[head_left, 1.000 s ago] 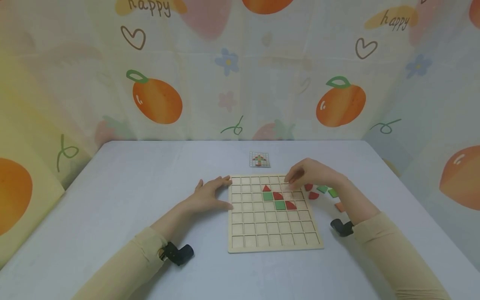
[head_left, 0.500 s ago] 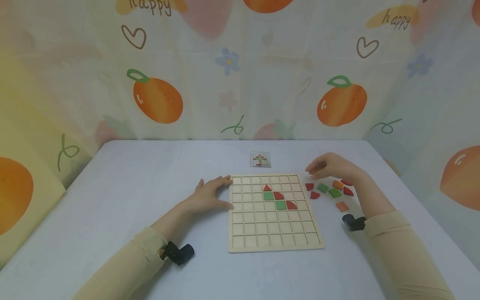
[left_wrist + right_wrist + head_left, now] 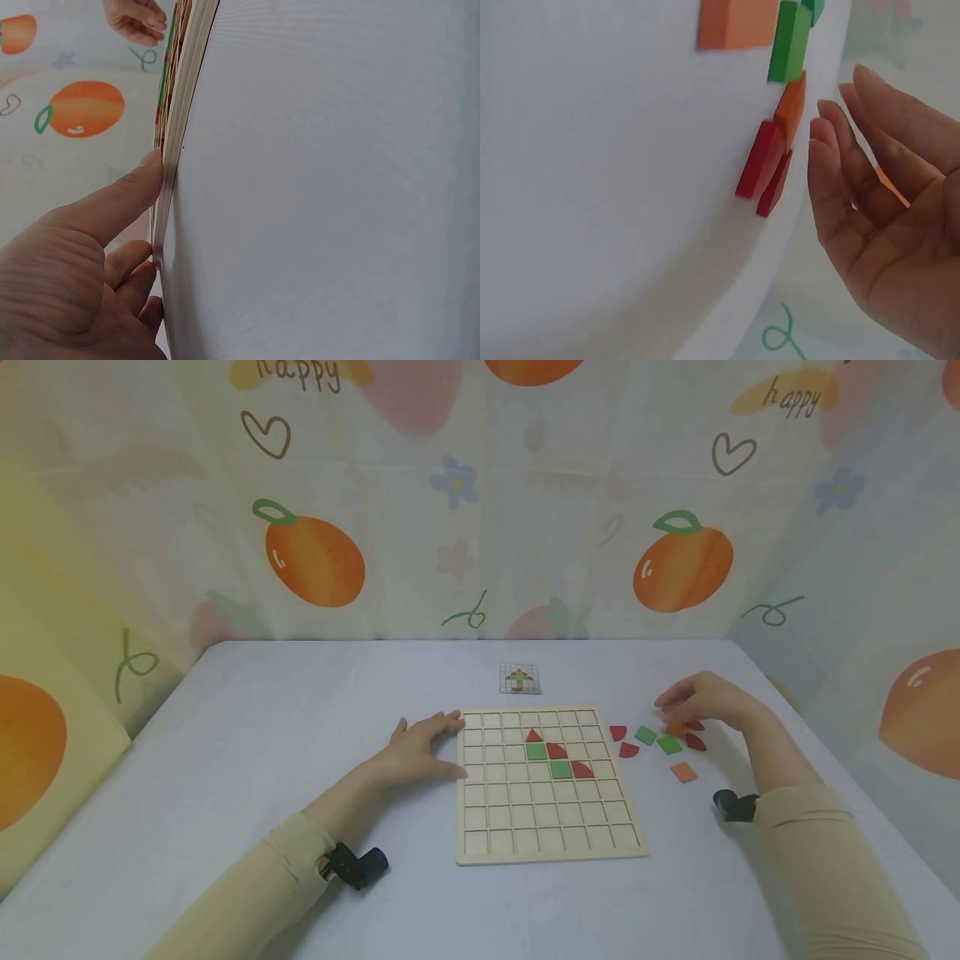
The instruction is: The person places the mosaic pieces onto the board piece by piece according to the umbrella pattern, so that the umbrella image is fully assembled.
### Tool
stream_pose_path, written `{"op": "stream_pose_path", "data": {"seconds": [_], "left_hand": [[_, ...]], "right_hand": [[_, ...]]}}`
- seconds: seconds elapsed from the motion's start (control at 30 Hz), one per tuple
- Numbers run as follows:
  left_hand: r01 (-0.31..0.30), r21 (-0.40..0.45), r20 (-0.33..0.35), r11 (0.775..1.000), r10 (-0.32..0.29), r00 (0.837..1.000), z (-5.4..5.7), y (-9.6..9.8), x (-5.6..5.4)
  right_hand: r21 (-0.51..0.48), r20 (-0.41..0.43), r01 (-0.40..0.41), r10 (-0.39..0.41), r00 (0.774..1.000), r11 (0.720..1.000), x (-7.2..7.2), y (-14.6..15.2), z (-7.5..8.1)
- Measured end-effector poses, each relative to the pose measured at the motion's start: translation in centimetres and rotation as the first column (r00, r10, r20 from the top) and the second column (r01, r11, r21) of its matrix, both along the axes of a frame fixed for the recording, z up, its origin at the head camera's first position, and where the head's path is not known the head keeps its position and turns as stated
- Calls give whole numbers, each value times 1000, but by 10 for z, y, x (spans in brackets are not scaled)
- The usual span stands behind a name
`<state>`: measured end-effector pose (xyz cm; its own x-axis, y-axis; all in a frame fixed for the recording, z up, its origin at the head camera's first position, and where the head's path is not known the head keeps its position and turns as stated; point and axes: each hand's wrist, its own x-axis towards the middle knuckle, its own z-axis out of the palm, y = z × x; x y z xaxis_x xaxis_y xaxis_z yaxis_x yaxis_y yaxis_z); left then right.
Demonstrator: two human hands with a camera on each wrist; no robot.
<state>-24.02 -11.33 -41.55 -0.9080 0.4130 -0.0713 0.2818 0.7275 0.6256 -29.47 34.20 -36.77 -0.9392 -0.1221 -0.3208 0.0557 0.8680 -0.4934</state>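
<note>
My left hand [image 3: 411, 752] rests at the left edge of a pale wooden grid board [image 3: 501, 817], thumb and fingers spread along that edge. In the left wrist view the thumb [image 3: 127, 196] touches the board's side. On the board lie a red triangle [image 3: 533, 737], two green squares [image 3: 561, 769] and two red quarter-circles [image 3: 582, 769]. My right hand [image 3: 708, 702] hovers with nothing held, fingers loosely bent, over the loose pieces right of the board. Nearest below it is an orange piece [image 3: 677, 729], beside red quarter-circles [image 3: 696, 742].
Other loose pieces lie between board and right hand: green ones [image 3: 670, 745], red quarter-circles [image 3: 628, 750] and an orange square [image 3: 684, 772]. A small pattern card [image 3: 520, 678] lies behind the board. A printed curtain [image 3: 525, 527] hangs behind the white table [image 3: 337, 685].
My right hand has moved right, away from the board's upper right part, to above the loose pieces. The left hand and the pieces on the board stay where they were.
</note>
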Motion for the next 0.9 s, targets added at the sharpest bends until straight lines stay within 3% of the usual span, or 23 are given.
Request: {"op": "stream_pose_path", "data": {"seconds": [0.43,0.9], "left_hand": [[7,-1,-2,1000,-7,1000,-2,1,-2],[2,-6,0,1000,-2,1000,-2,0,-1]], "right_hand": [[36,5,18,-18,1000,999,2,18,-8],[59,-10,-15,16,1000,998,7,11,-8]]}}
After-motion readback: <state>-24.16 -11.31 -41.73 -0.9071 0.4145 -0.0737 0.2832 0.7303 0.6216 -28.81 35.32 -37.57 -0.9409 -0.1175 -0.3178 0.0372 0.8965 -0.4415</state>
